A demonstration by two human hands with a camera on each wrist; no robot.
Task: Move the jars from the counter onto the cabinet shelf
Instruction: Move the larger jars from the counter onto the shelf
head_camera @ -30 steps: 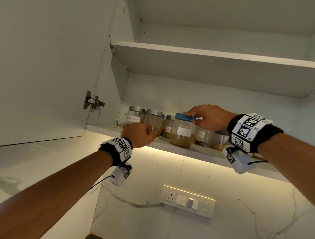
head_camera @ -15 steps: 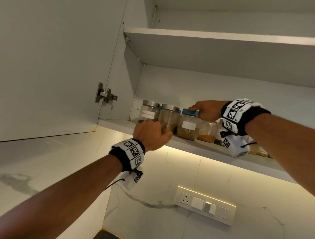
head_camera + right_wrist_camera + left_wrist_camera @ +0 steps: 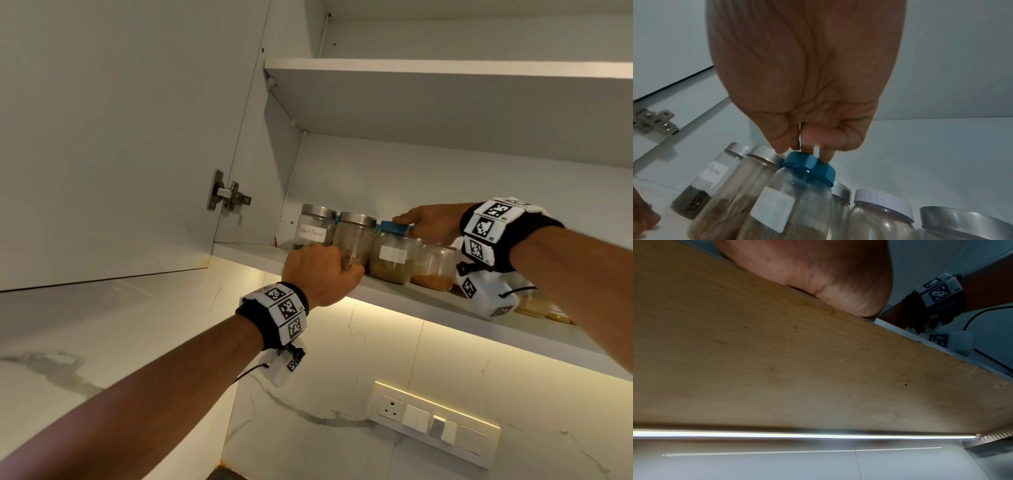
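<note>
Left wrist view is mostly blocked – the underside of the cabinet shelf (image 3: pixel 797 363) fills it, with a light strip (image 3: pixel 797 434) along the back edge; only the heel of the left hand (image 3: pixel 828 277) shows, fingers out of sight. In the head view the left hand (image 3: pixel 317 272) sits at the shelf's front lip (image 3: pixel 428 301), fingers curled at the base of the steel-lid jar (image 3: pixel 354 240); whether it actually grips the jar I cannot tell.

Right hand (image 3: pixel 807 81) is on top of the blue-lid jar (image 3: pixel 797 194), fingertips (image 3: pixel 826 156) curled down onto the blue lid (image 3: pixel 809 167) and pinching it. That jar stands on the shelf between the steel-lid jar (image 3: pixel 731 191) and a white-lid jar (image 3: pixel 879 216). Its white label is blank or too faint to read.

Leftmost jar (image 3: pixel 313 228) holds dark grains – label reads "Black Pepper" in handwriting; the right wrist view cuts it to "Pepper". Jars further right are hidden behind the right wrist band (image 3: pixel 493 233) and arm; a steel lid (image 3: pixel 966 222) is cut off at that view's corner.

Open cabinet door (image 3: pixel 120 137) with hinge (image 3: pixel 227 195) on the left; switch plate (image 3: pixel 435 423) on the marble wall below.
</note>
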